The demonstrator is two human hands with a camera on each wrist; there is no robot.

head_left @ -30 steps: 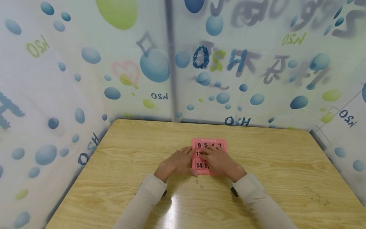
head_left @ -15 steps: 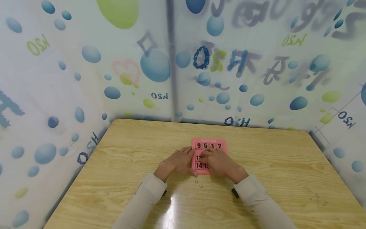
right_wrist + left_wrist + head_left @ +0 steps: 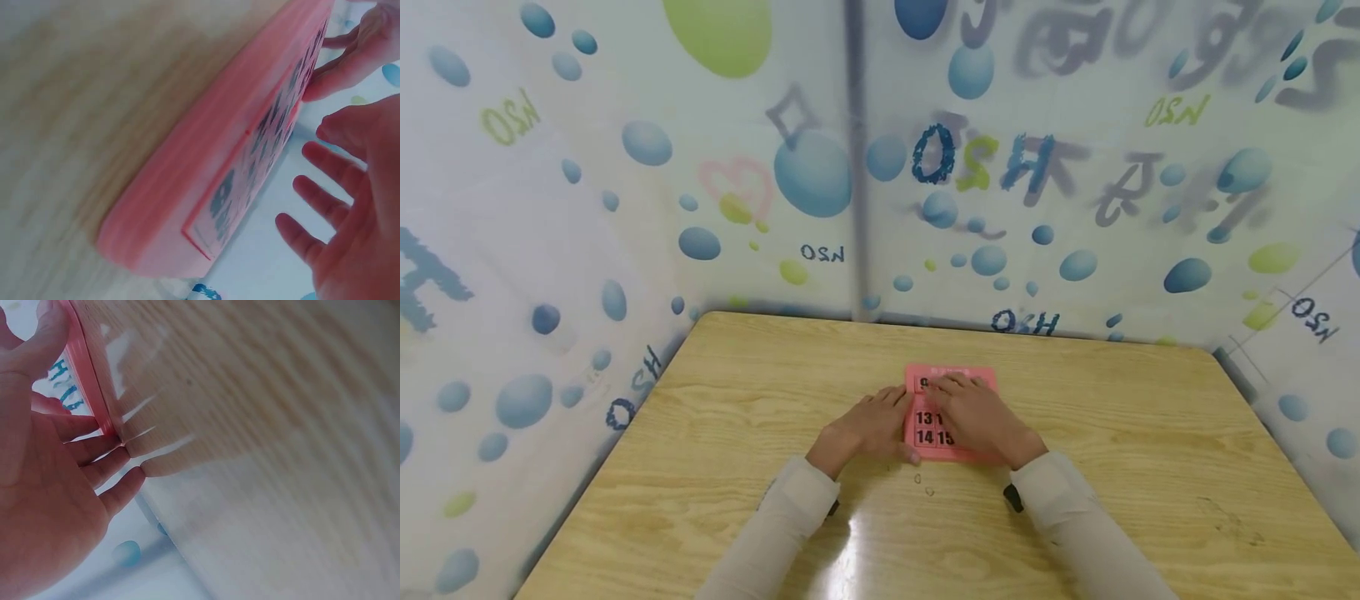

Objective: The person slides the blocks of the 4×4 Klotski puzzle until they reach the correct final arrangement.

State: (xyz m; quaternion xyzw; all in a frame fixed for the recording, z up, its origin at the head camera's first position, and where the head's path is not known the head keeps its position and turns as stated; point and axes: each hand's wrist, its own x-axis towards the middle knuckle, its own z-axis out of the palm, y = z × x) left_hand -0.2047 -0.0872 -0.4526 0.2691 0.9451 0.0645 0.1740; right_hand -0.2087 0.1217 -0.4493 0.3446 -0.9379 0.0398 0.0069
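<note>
A pink sliding number puzzle point(image 3: 951, 369) lies flat on the table, with tiles 13, 14 and 15 readable near its lower left. My left hand point(image 3: 868, 425) rests at its left edge; in the left wrist view the fingertips of that hand point(image 3: 53, 481) touch the frame's side point(image 3: 87, 369) and the table. Over the upper and right part of the puzzle is my right hand point(image 3: 977, 417), hiding many tiles. In the right wrist view the fingers of the right hand point(image 3: 359, 194) are spread and loosely bent above the number tiles point(image 3: 259, 147), holding nothing.
The wooden table point(image 3: 737, 375) extends around the puzzle on all sides. Behind it and to both sides hang white sheets point(image 3: 737, 108) printed with blue and green drops.
My right hand has shifted up the puzzle, now covering most of the top row. More of the lower-left tiles shows. The left hand stays at the left edge.
</note>
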